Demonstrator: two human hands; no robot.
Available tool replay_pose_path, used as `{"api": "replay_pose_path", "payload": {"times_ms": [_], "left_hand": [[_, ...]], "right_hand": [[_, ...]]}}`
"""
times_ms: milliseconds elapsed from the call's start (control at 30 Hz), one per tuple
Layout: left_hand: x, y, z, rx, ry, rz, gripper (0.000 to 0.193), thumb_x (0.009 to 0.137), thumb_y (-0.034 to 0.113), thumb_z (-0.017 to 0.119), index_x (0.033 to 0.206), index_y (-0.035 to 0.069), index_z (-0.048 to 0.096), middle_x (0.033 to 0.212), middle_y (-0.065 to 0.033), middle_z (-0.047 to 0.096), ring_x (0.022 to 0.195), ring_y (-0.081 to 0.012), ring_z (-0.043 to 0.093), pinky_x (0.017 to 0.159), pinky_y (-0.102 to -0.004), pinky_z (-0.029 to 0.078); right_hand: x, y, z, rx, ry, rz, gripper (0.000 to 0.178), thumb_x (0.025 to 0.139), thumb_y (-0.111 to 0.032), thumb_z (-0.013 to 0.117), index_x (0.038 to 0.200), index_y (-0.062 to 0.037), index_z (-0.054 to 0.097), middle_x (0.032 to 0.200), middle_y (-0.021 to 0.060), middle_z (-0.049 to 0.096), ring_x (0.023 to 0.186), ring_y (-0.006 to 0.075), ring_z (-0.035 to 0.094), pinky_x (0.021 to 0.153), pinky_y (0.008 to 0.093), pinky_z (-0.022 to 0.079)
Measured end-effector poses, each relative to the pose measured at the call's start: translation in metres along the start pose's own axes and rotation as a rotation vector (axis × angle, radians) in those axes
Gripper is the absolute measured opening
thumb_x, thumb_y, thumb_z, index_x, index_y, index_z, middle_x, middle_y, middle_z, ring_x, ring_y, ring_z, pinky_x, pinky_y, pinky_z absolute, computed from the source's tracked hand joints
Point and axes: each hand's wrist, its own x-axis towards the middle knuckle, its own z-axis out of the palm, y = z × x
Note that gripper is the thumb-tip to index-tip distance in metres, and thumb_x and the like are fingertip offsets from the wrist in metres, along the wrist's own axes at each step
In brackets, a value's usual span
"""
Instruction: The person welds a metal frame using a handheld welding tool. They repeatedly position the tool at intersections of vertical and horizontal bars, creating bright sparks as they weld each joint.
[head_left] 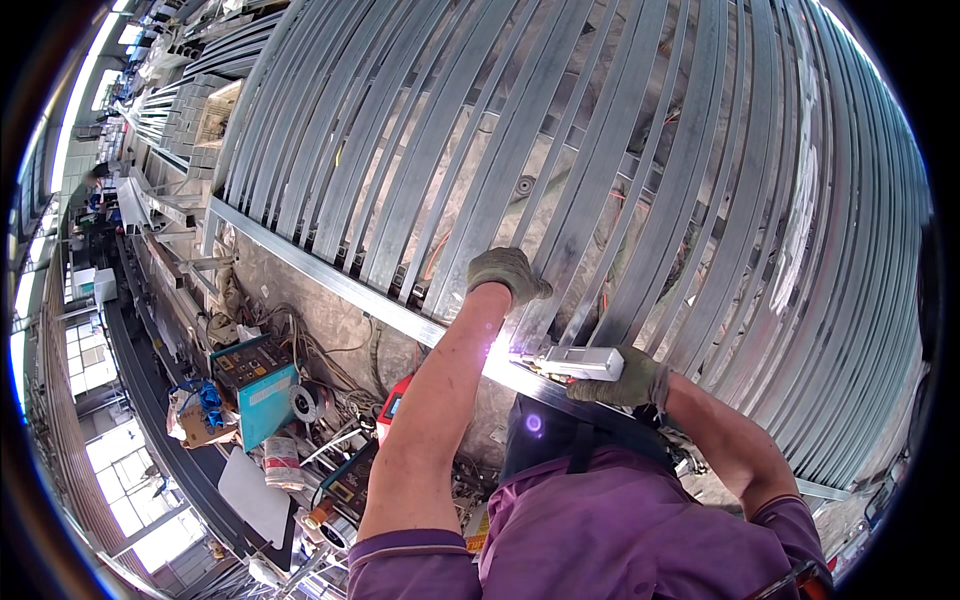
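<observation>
My right hand (630, 380), in an olive work glove, is wrapped round the grip of a boxy silver-white handheld welding gun (585, 362). The gun's nozzle points left, and a bright white-violet glare at its tip hides the joint there. My left hand (505, 274), also gloved, is closed over a galvanized metal tube (515, 185), just beyond the glare. Many such flat tubes lie side by side, running away from me. Their near ends meet a long metal rail (330, 287) that crosses in front of my body.
Left of my arm stand a teal-sided machine (268, 400), a wire spool (306, 403) and a red device (393, 405) among tangled cables. A white panel (257, 497) leans nearby. Stacked metal profiles (185, 120) stand at the far left. Concrete floor (285, 270) shows through gaps between the tubes.
</observation>
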Motion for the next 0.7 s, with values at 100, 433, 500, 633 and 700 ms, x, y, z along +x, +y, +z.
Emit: {"api": "replay_pose_path", "payload": {"times_ms": [100, 433, 500, 633, 700], "left_hand": [[0.0, 0.0, 0.0, -0.002, -0.003, 0.0, 0.092, 0.088, 0.079, 0.077, 0.139, 0.003, 0.076, 0.137, -0.0185, 0.078, 0.128, -0.0325, 0.076, 0.109, -0.045, 0.059], [0.0, 0.0, 0.0, 0.007, -0.004, 0.007, 0.092, 0.088, 0.079, 0.077, 0.139, 0.002, 0.075, 0.137, -0.0183, 0.078, 0.128, -0.0321, 0.076, 0.108, -0.0447, 0.059], [0.0, 0.0, -0.001, 0.009, -0.007, 0.003, 0.093, 0.088, 0.08, 0.076, 0.14, 0.002, 0.075, 0.138, -0.0183, 0.078, 0.129, -0.032, 0.075, 0.109, -0.0447, 0.059], [0.0, 0.0, -0.001, 0.005, -0.007, 0.0, 0.094, 0.088, 0.08, 0.077, 0.141, 0.002, 0.075, 0.139, -0.0182, 0.078, 0.13, -0.0317, 0.075, 0.109, -0.0448, 0.059], [0.0, 0.0, 0.0, 0.003, -0.003, -0.002, 0.094, 0.088, 0.08, 0.077, 0.14, 0.003, 0.075, 0.139, -0.0181, 0.078, 0.131, -0.0315, 0.075, 0.11, -0.0448, 0.059]], "right_hand": [[-0.005, -0.014, -0.003, 0.015, -0.013, 0.01, 0.073, 0.092, -0.052, 0.092, 0.148, -0.0098, 0.071, 0.134, 0.0125, 0.08, 0.121, 0.0223, 0.077, 0.108, 0.0346, 0.058], [-0.009, -0.012, -0.003, 0.021, -0.009, 0.008, 0.074, 0.091, -0.054, 0.093, 0.147, -0.0106, 0.072, 0.133, 0.0106, 0.081, 0.121, 0.0217, 0.077, 0.106, 0.0351, 0.059], [-0.009, -0.011, -0.003, 0.026, -0.006, 0.014, 0.074, 0.091, -0.054, 0.093, 0.147, -0.0107, 0.072, 0.132, 0.0105, 0.081, 0.12, 0.0218, 0.077, 0.106, 0.0353, 0.06], [-0.009, -0.009, -0.004, 0.013, -0.018, 0.01, 0.074, 0.091, -0.054, 0.093, 0.147, -0.0108, 0.072, 0.132, 0.0103, 0.081, 0.119, 0.0221, 0.077, 0.106, 0.0355, 0.06], [-0.011, -0.014, -0.004, 0.039, -0.023, 0.006, 0.074, 0.091, -0.054, 0.092, 0.147, -0.0109, 0.072, 0.132, 0.0106, 0.081, 0.119, 0.0223, 0.077, 0.106, 0.0356, 0.06]]}}
